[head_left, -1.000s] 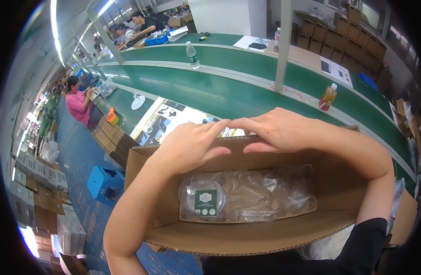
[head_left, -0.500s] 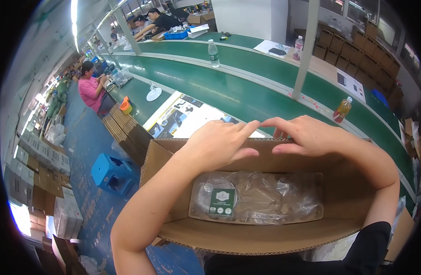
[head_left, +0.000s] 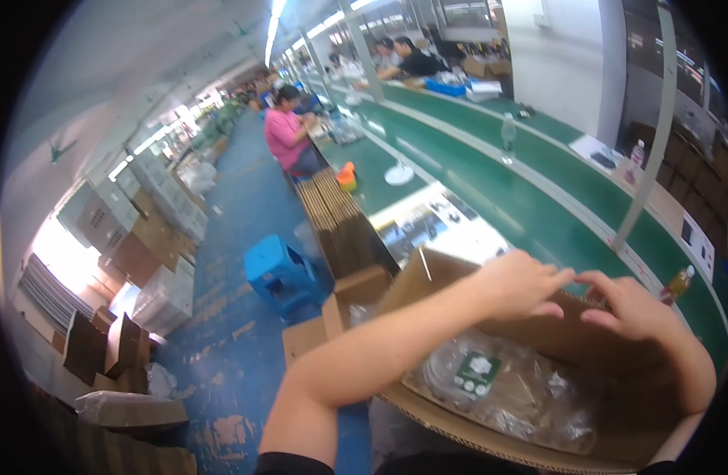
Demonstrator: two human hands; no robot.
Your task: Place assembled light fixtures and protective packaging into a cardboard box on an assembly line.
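Note:
An open cardboard box sits close in front of me, tilted, with my arms around it. My left hand grips its far rim, fingers beyond the edge and thumb on the inner side. Just to the right, my right hand holds the same rim with curled fingers; the fingertips of both hands nearly meet. Down in the box lies a moulded tray under clear plastic film. At the left end of the tray, a clear round piece carries a green label card. My right forearm hides part of the box's right side.
Beyond the box runs a green workbench with a printed sheet, an orange cup and bottles. A blue stool and folded cartons stand on the left. A person in pink works farther along the bench.
The view has turned left, so the box and both hands appear farther right and lower. More floor and stacked cartons show at left. Both hands keep their place on the rim.

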